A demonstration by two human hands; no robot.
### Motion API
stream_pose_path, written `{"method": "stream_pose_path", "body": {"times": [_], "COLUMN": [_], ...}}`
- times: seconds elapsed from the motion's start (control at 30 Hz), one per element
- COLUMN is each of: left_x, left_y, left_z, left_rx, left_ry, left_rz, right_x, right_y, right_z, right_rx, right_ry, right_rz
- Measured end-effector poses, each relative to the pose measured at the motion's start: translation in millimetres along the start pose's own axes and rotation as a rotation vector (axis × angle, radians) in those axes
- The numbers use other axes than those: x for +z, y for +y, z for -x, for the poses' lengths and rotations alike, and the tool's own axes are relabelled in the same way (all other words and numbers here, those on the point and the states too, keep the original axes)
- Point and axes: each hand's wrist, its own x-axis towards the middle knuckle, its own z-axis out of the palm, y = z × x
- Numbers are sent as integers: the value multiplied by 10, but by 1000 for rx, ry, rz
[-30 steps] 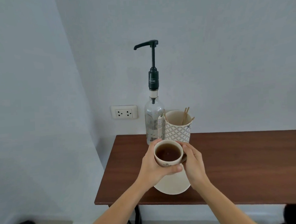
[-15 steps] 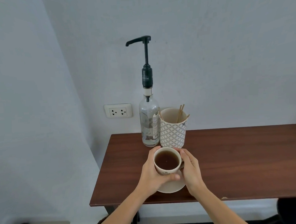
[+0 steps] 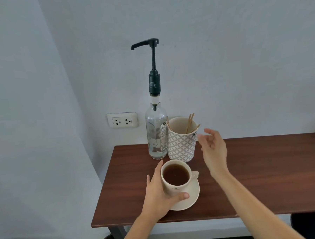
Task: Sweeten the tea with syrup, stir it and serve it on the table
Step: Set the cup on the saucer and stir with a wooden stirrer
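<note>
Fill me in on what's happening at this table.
A person's left hand wraps a cup of tea standing on a saucer on the wooden table. The right hand hovers open beside the patterned holder of stir sticks. The syrup pump bottle stands untouched behind the cup.

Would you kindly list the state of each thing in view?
Cup: upright on saucer, holding tea.
Bottle: upright, pump raised, nearly empty.
Holder: upright, holding sticks.
Left hand: around cup.
Right hand: open, empty, beside holder.
</note>
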Motion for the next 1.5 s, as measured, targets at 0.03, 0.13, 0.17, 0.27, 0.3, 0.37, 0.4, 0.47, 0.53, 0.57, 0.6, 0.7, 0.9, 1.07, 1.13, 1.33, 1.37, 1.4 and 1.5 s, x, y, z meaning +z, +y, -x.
{"method": "stream_pose_path", "body": {"times": [0.03,0.13,0.17,0.27,0.3,0.37,0.4,0.47,0.53,0.57,0.6,0.7,0.9,1.07,1.13,1.33,1.37,1.4,1.5], "left_x": [4,-8,-16,-30,-35,-38,-40,-41,-37,-34,-33,-31,-38,-41,-45,-48,-47,-48,-58], "left_y": [-23,-54,-57,-58,-51,-48,-46,-48,-51,-52,-49,-50,-39,-36,-35,-19,-21,-19,9], "left_z": [3,-13,-14,-18,-17,-11,-7,-6,-9,-13,-17,-24,-15,-18,-22,-19,-20,-16,-8], "left_rx": [-8,-20,-12,-11,-13,-19,-23,-27,-28,-29,-28,-26,-20,-21,-24,-36,-37,-38,-40], "left_ry": [4,2,0,0,-4,-9,-10,-7,2,7,10,9,8,13,16,7,7,5,3], "left_rz": [-2,4,9,29,31,37,42,44,41,39,37,40,43,33,37,38,40,43,44], "right_x": [-8,18,40,92,102,126,142,168,172,170,168,170,127,67,36,-50,-82,-123,-301], "right_y": [-120,-303,-325,-401,-453,-556,-601,-672,-728,-755,-776,-820,-884,-1064,-1148,-1153,-1150,-1155,-1184], "right_z": [-121,-416,-482,-612,-646,-701,-719,-747,-775,-786,-801,-819,-838,-798,-759,-463,-408,-350,-130], "right_rx": [-9,-17,-46,-136,-160,-206,-224,-261,-290,-301,-313,-350,-344,-364,-431,-541,-533,-521,-408], "right_ry": [-10,-118,-124,-110,-107,-130,-154,-193,-206,-209,-209,-203,-217,-153,-67,-137,-131,-114,-124], "right_rz": [70,298,349,388,376,353,358,373,370,368,369,391,385,364,285,231,208,169,18]}}
